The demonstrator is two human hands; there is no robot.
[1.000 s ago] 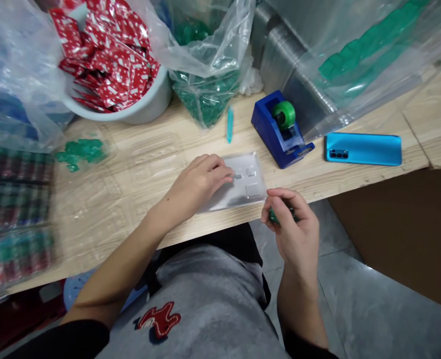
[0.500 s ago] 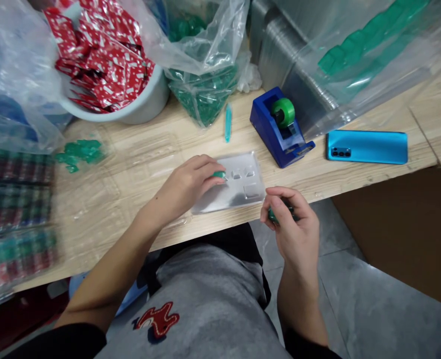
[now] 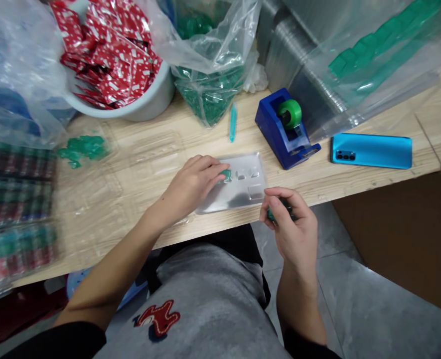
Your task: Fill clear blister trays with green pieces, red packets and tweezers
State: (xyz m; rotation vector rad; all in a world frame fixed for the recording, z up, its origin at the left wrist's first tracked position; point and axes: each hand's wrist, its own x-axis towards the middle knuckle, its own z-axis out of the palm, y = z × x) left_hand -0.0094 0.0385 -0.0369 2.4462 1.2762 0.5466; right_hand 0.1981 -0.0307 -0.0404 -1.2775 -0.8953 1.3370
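My left hand [image 3: 198, 182] pinches a small green piece [image 3: 226, 174] against the clear plastic tray [image 3: 238, 192], just left of two see-through dents [image 3: 240, 174]; a second ago no green showed at these fingertips, so I think one spot is now getting its piece; my right hand [image 3: 293, 219] curls around more green pieces [image 3: 271, 215], just beside the tray's near corner; the tray lies on the worktop [image 3: 205, 142], close to the blue tape dispenser [image 3: 270, 119].

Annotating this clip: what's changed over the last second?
The left hand shifted slightly left over the clear rectangular plastic tray; a small translucent green piece, hidden a second ago, now shows at its fingertips. Unchanged: the tray, the right hand curled around glossy dark green pieces, the blue tape dispenser.
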